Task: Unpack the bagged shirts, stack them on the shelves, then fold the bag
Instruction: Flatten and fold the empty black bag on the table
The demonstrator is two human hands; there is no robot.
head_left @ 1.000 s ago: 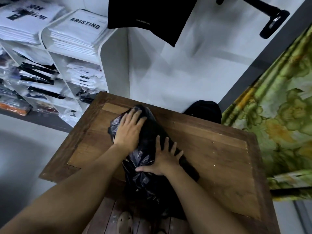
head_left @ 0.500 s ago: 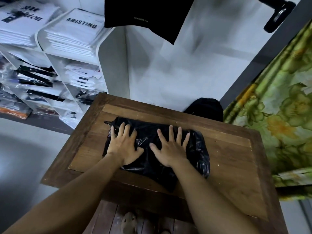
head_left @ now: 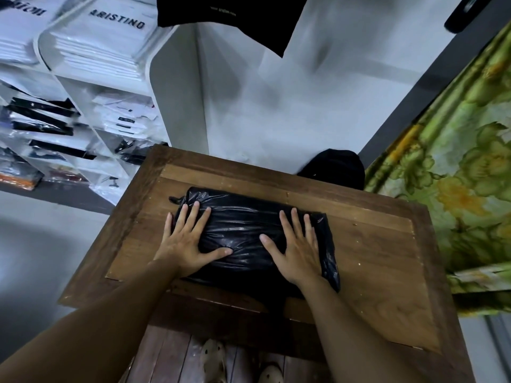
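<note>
Bag (head_left: pixel 243 230) lies flat across the middle of the wooden table (head_left: pixel 373 258), long side running left-right, already a compact rectangle, so this reads as the fold step, mid-way. Left hand (head_left: pixel 188 239) sits on the bag's left end, right hand (head_left: pixel 297 252) on the right end, both palm-down, fingers straight and fanned wide, gripping nothing. Likely reason for that: thin plastic traps air and springs back, so wide flat palms push the air out and pin the crease while covering most of the surface. Hands are well apart, one at each end, which holds the rectangle from skewing. A small twisted tail sticks out at the far-left corner; the near-right corner is puffy and crumpled, with some film drooping to the table's near rim, so that side probably needs another press or tuck. Shelves (head_left: pixel 171 87) stand far left, and stacks of packed shirts (head_left: pixel 105 42) fill them, so unpacking and stacking look done. Risk: slick film slides on the wood if pushed sideways rather than straight down. I can't tell how many layers are folded under.
</note>
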